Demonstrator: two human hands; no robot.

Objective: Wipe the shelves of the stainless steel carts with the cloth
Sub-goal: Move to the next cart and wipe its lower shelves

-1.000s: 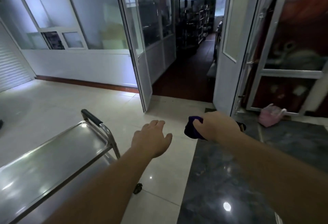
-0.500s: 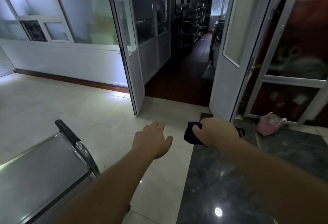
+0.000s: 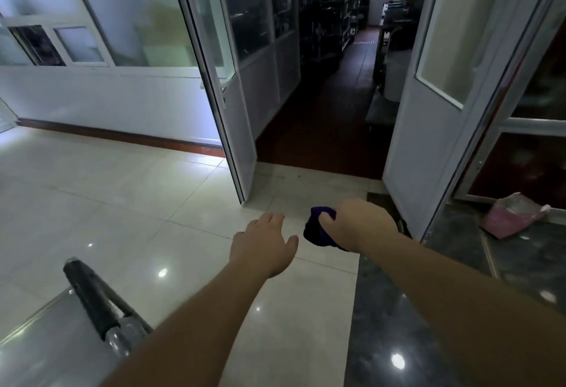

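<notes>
Both arms reach out over the pale tiled floor point(image 3: 122, 203), toward an open double doorway. The right hand point(image 3: 358, 224) is bunched around a dark blue cloth point(image 3: 317, 230), fingers curled into it so the wad bulges out at its nine o'clock side. The left hand point(image 3: 265, 244) hangs just beside it, at the cloth's nine o'clock, palm down with fingers relaxed and loosely spread, holding nothing and touching nothing.

The stainless steel cart point(image 3: 55, 340) sits at seven o'clock from the hands, well apart from both; only a corner of its top shelf shows, with a black-gripped handle point(image 3: 88, 298) rising at its end.

At twelve o'clock the two white-framed glass doors point(image 3: 235, 117) stand swung open onto a dim room with dark flooring and racks of shelving. A pink bag point(image 3: 508, 218) lies on the dark stone strip of floor at three o'clock, against the glazed wall.
</notes>
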